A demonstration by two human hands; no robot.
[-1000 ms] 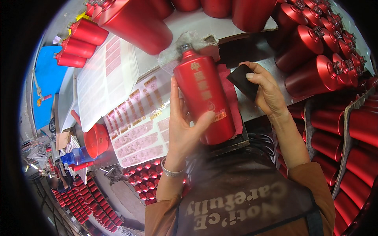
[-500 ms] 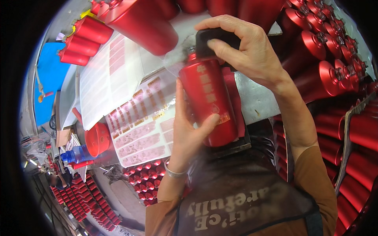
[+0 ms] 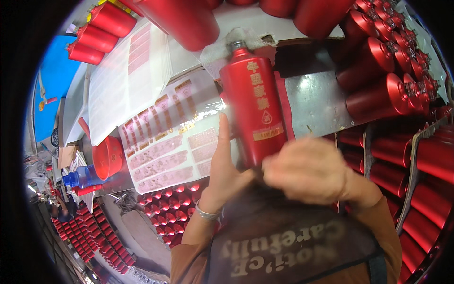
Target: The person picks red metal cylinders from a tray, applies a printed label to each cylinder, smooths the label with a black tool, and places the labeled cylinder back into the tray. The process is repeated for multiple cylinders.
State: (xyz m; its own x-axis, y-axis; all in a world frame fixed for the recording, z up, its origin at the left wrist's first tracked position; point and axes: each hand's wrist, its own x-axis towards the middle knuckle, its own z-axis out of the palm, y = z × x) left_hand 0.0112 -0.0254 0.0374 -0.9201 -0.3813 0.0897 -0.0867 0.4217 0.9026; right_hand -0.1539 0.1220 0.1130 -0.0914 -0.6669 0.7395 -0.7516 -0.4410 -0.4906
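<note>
A red bottle (image 3: 255, 106) with gold lettering and a gold label strip lies on the work surface, its clear-looking neck pointing away from me. My left hand (image 3: 223, 173) is open beside the bottle's lower left side, index finger stretched along it. Its thumb spreads toward the bottle's base; whether it touches is unclear. At the lower right end of the bottle is my right hand (image 3: 307, 170), smeared by motion. Its fingers look bent, and I cannot make out anything in them. Left of the bottle, a sheet of pink and gold stickers (image 3: 163, 137) lies flat.
More red bottles stand along the back (image 3: 184, 21) and at the right (image 3: 373, 99). White sheets (image 3: 132, 85) are stacked at the left, near a red bowl (image 3: 106, 158) and a blue bottle (image 3: 85, 176). A dark patch (image 3: 302, 59) is right of the bottle's neck.
My right hand has left the bottle's neck and come down toward its base; the black block it held no longer shows in it. The left thumb has come off the bottle's front.
</note>
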